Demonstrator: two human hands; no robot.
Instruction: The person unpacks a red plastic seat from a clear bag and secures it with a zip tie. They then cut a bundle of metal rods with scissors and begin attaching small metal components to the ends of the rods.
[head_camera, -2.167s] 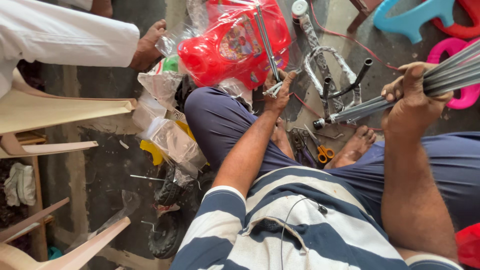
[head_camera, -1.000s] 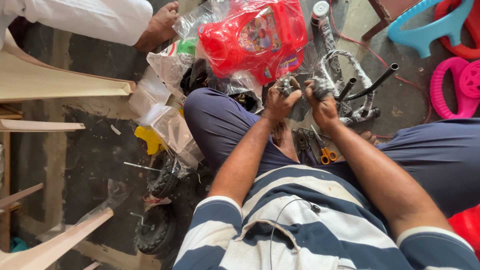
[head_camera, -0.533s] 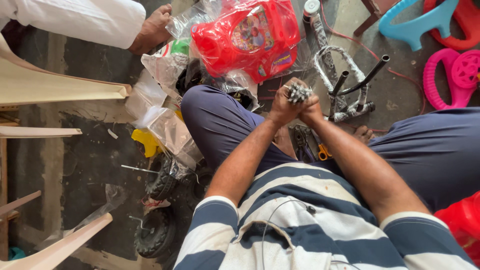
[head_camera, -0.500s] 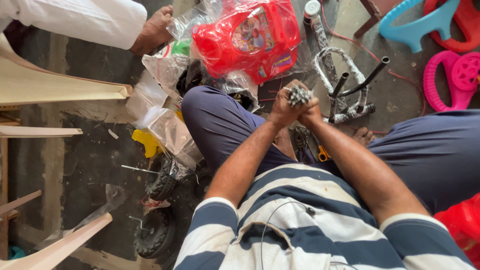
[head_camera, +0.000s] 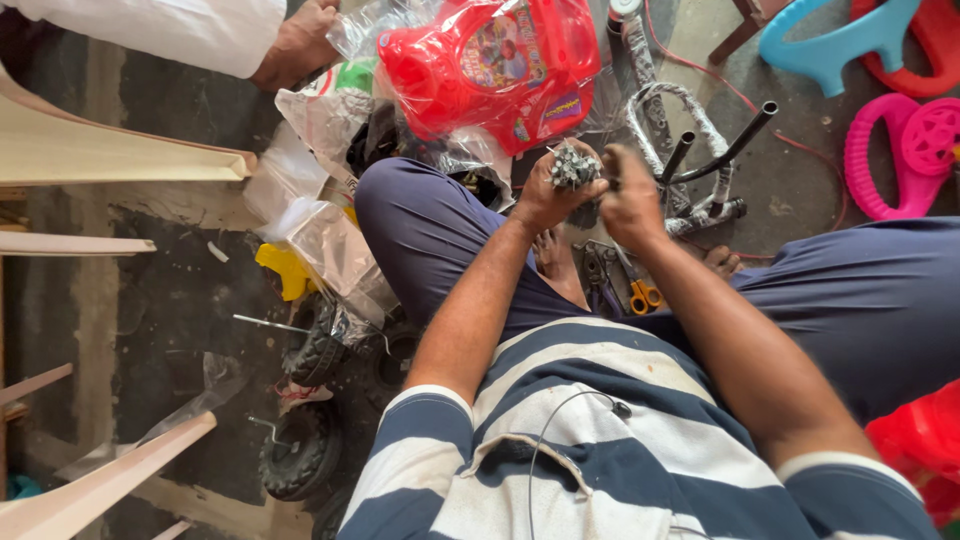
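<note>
Now pulled a bit apart: left hand (head_camera: 545, 195) cupping a heap of small metal bits (head_camera: 573, 165), right hand (head_camera: 630, 195) beside it, grip unclear.

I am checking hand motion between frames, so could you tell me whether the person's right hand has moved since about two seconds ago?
Yes. The right hand has come in leftward from beyond the black handlebar frame, and now sits beside the left hand.

Small grey metal hardware cluster (head_camera: 573, 165); bunched, held above lap.
</note>
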